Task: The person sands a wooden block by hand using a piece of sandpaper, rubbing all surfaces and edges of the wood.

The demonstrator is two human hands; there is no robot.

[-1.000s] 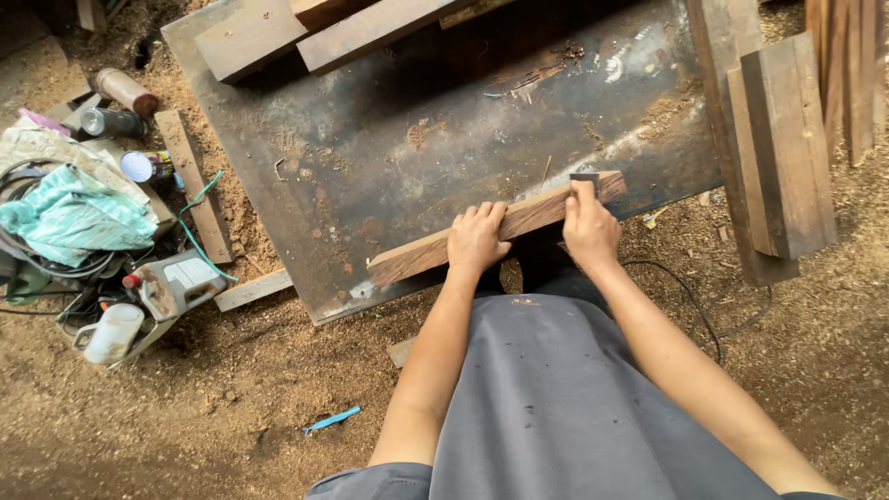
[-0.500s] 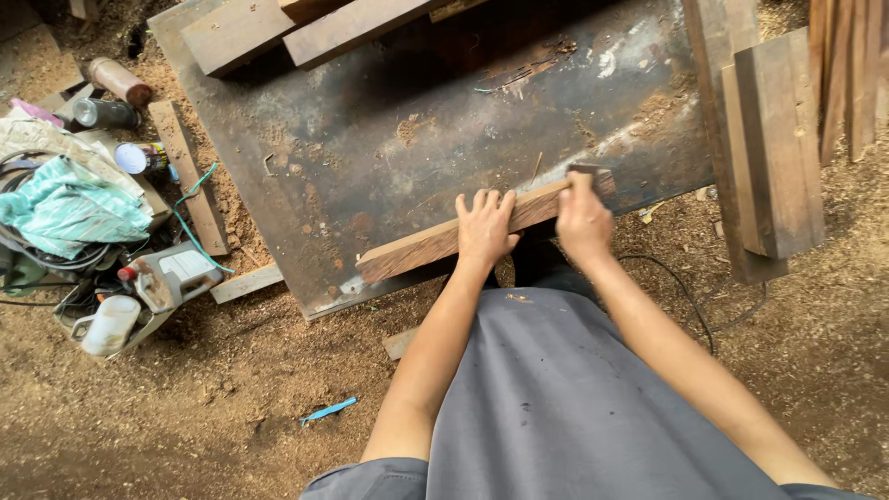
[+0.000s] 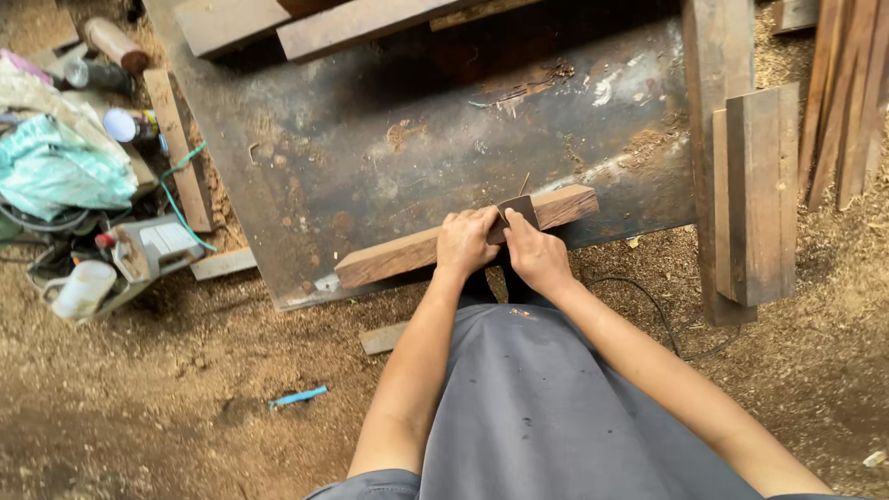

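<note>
A reddish-brown wooden plank (image 3: pixel 389 260) lies slanted along the near edge of a dark, rusty metal sheet (image 3: pixel 370 157). My left hand (image 3: pixel 466 243) is curled over the plank's middle and grips it. Right beside it, my right hand (image 3: pixel 537 257) presses a small dark square of sandpaper (image 3: pixel 520 207) onto the plank's top. The two hands touch at the sandpaper. The right end of the plank (image 3: pixel 569 204) sticks out past my hands.
Thick planks (image 3: pixel 352 23) lie at the sheet's far edge, and stacked boards (image 3: pixel 755 185) stand at its right. At left are a power tool (image 3: pixel 153 248), a white cup (image 3: pixel 81 289), a teal cloth (image 3: pixel 60 171) and cans. A blue stick (image 3: pixel 296 398) and black cable (image 3: pixel 667 324) lie on sawdust.
My right hand has slid the sandpaper leftward from the plank's right end to its middle, meeting my left hand. The left hand's fingers went from spread flat to curled.
</note>
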